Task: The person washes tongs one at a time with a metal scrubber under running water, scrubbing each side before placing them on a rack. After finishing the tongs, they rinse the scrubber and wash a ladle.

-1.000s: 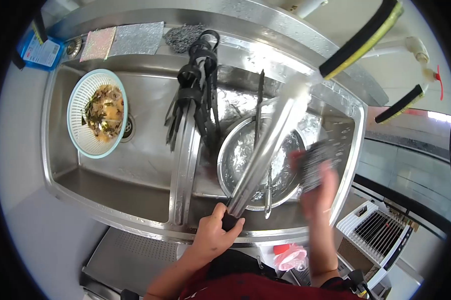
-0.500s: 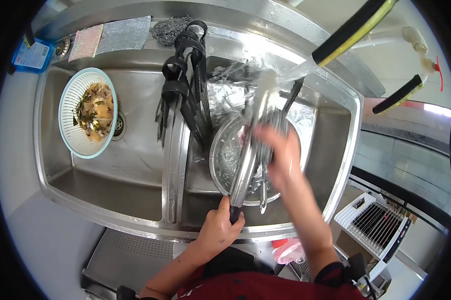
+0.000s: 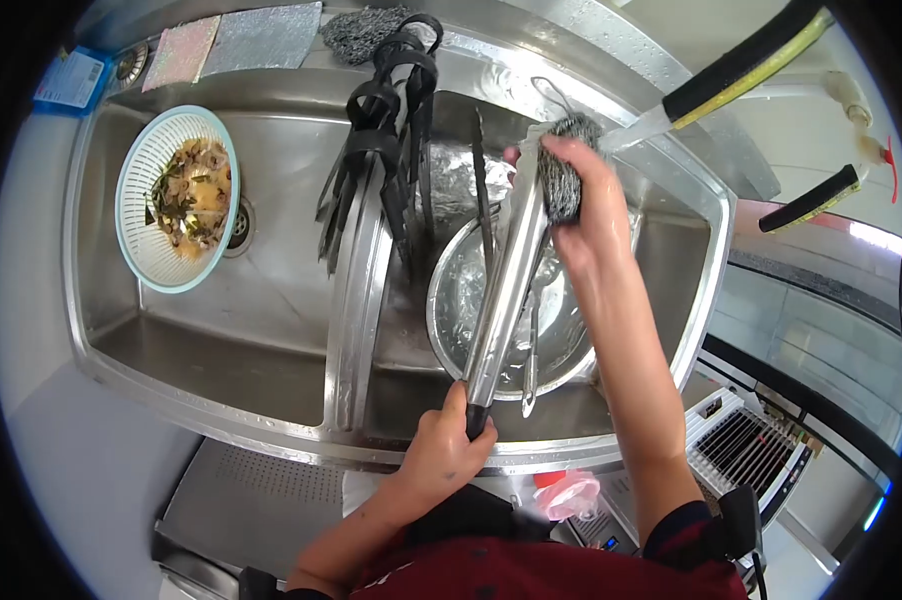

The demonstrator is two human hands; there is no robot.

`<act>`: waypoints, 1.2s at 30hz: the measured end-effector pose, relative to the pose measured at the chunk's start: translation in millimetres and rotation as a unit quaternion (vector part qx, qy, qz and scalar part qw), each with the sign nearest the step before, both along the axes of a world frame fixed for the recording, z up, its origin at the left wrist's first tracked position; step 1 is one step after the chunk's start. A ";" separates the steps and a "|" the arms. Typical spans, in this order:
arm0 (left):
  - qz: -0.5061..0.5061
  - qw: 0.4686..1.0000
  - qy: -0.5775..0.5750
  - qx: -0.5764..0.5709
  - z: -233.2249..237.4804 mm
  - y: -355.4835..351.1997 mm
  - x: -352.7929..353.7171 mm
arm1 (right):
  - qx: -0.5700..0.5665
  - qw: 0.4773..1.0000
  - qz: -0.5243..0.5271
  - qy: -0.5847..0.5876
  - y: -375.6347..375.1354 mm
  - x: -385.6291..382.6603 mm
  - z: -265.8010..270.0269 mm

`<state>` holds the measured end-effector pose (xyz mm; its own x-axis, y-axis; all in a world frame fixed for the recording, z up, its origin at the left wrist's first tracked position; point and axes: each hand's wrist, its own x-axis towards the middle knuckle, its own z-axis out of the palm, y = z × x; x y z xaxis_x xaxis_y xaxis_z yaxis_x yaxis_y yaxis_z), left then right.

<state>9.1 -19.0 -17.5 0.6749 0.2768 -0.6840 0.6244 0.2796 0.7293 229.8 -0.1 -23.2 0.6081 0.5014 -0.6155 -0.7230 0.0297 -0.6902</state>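
Note:
Over the right basin, my left hand (image 3: 446,450) is closed around the black end of a long, shiny metal utensil (image 3: 503,295), whose exact kind I cannot make out. The utensil slants up and away across a round metal bowl (image 3: 441,335) of water. My right hand (image 3: 596,205) grips a grey steel wool scourer (image 3: 563,185) and presses it to the utensil's far end. Water from a black-and-yellow hose (image 3: 721,85) runs toward the scourer. A slotted metal handle (image 3: 530,385) leans over the bowl's near rim, and a dark slim tool (image 3: 482,175) stands to the left.
Several black-handled tools (image 3: 376,150) hang over the divider between the basins. A pale blue strainer basket (image 3: 131,240) with food scraps sits in the left basin. Scouring cloths (image 3: 261,42) and another steel wool pad (image 3: 363,36) lie on the back ledge.
My right hand has moved the scourer up and away along the utensil to its far end. My left hand keeps its hold on the black end. The view has shifted slightly.

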 end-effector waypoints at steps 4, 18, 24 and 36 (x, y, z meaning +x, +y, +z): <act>-0.007 1.000 -0.012 0.019 -8.3 10.4 0.3 | -0.084 0.996 0.036 -0.006 -29.5 -76.7 5.7; -0.014 0.997 -0.051 0.052 -11.4 -1.0 -7.8 | -0.102 0.994 -0.025 0.000 -43.0 -77.3 8.1; -0.018 0.998 -0.041 0.051 -8.0 2.9 -6.4 | -0.052 0.998 -0.034 0.009 -22.9 -4.9 -12.2; 0.013 0.998 -0.059 0.000 -7.9 10.5 2.5 | -0.102 0.993 -0.052 0.007 -41.7 -107.2 8.7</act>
<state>11.6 -8.5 -25.5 0.7439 0.2953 -0.5995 0.5259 0.2949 0.7978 122.5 -41.8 -14.5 0.6415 0.2998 -0.7061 -0.7324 -0.0344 -0.6800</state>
